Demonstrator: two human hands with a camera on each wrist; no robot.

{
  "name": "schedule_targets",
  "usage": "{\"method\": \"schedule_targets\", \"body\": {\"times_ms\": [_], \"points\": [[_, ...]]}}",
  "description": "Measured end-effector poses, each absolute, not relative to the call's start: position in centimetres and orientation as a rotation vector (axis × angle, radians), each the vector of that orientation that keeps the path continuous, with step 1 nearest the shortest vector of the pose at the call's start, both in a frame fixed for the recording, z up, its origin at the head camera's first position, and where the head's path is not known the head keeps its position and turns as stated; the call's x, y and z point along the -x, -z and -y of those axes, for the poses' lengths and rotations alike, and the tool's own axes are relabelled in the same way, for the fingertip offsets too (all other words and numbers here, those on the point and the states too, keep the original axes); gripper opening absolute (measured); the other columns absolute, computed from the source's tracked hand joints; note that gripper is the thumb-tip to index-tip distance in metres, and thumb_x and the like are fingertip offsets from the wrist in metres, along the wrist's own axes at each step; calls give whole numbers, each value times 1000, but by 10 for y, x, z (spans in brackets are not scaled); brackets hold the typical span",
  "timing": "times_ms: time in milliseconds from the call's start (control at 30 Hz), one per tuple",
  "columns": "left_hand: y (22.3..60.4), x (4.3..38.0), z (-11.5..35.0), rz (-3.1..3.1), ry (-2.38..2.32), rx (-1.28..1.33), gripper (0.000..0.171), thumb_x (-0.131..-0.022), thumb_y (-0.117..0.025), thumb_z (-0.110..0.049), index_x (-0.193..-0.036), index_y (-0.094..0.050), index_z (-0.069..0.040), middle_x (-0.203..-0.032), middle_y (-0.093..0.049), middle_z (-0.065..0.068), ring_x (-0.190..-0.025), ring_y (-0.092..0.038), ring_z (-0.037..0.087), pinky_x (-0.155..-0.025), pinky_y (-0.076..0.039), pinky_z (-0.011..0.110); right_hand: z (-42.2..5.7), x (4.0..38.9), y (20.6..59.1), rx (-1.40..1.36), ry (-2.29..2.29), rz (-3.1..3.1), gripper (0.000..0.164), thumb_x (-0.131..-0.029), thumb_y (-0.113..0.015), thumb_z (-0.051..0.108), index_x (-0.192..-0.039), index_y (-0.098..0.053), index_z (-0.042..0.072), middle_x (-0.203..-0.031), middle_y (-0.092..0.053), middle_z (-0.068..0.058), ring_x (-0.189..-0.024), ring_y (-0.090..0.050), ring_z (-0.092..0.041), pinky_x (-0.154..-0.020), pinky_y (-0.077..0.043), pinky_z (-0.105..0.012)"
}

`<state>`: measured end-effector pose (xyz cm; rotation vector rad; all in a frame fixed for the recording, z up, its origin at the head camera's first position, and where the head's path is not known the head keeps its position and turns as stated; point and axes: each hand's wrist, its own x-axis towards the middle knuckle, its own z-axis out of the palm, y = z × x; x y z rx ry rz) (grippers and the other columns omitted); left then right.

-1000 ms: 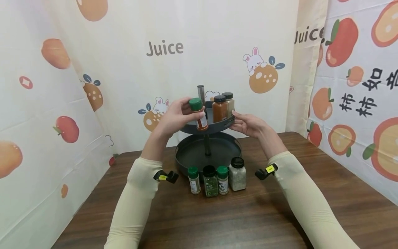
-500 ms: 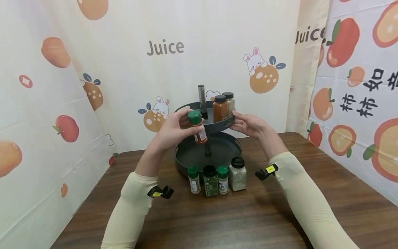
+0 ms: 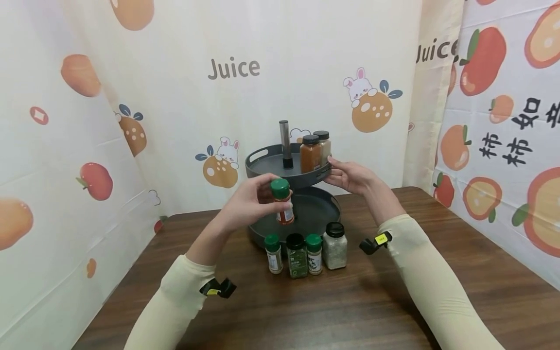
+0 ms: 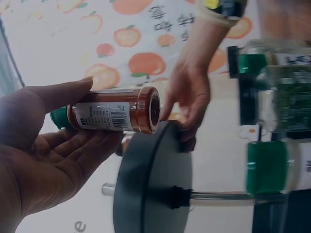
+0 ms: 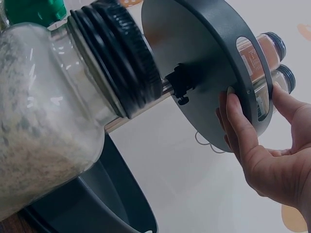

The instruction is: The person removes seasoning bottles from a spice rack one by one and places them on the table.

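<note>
My left hand point(image 3: 249, 201) holds a green-capped spice bottle point(image 3: 283, 199) with red-brown contents between thumb and fingers, in front of the gap between the two tiers. In the left wrist view that bottle point(image 4: 114, 110) lies across the fingers, its base toward the rack. My right hand point(image 3: 350, 175) grips the rim of the upper tray point(image 3: 273, 170) at its right side. The right wrist view shows thumb and fingers on either side of the rim beside the handle slot point(image 5: 252, 77). On that tray stand an orange-brown spice jar point(image 3: 310, 155) and a beige one point(image 3: 324, 146), both black-lidded.
The round lower tray point(image 3: 317, 209) sits beneath, joined by a central pole point(image 3: 285, 141). Before it on the wooden table point(image 3: 280, 311) stand two green-capped bottles point(image 3: 273, 255) point(image 3: 314, 255), a black-lidded green herb jar point(image 3: 297, 257) and a larger pale jar point(image 3: 335, 248).
My left hand has moved down from the upper tray's front edge with the green-capped bottle, to the level of the lower tray. The right hand stays at the upper rim.
</note>
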<state>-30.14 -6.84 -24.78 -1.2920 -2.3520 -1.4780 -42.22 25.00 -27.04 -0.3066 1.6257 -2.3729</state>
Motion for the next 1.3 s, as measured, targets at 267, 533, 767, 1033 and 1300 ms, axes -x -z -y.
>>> {"method": "schedule_targets", "body": {"times_ms": [267, 533, 767, 1033, 1300], "points": [[267, 303, 66, 2365, 1490, 1304, 36, -85, -79, -20, -116, -62, -12, -102, -73, 6, -91, -70, 17, -86, -58, 40, -252, 422, 269, 297, 2371, -1632, 68, -92, -67, 29, -146, -36, 1, -106, -72, -15, -102, -68, -27, -82, -59, -32], [273, 297, 56, 2309, 1525, 1336, 38, -84, -80, -20, -115, -62, -9, -102, -73, 6, -91, -70, 17, -84, -59, 40, -252, 422, 267, 292, 2374, -1627, 65, -91, -69, 28, -143, -39, 3, -105, -73, -14, -103, -68, -28, -82, -59, -32], [282, 278, 35, 2319, 1539, 1366, 35, -84, -79, -16, -114, -62, -9, -101, -73, 7, -91, -70, 14, -81, -60, 33, -252, 421, 268, 283, 2373, -1628, 60, -91, -69, 28, -139, -43, 2, -107, -72, -16, -104, -67, -28, -83, -58, -31], [308, 275, 11, 2340, 1567, 1343, 37, -82, -81, -21, -114, -63, -14, -100, -72, 3, -90, -70, 11, -79, -59, 28, -252, 421, 269, 287, 2372, -1625, 65, -93, -68, 27, -144, -38, 1, -110, -70, -17, -106, -66, -29, -84, -58, -32], [326, 274, -7, 2409, 1583, 1343, 37, -83, -80, -20, -114, -62, -13, -103, -71, 3, -92, -68, 9, -80, -59, 27, -252, 421, 271, 290, 2385, -1641, 63, -90, -71, 28, -139, -43, 1, -109, -70, -16, -104, -67, -29, -82, -59, -32]]}}
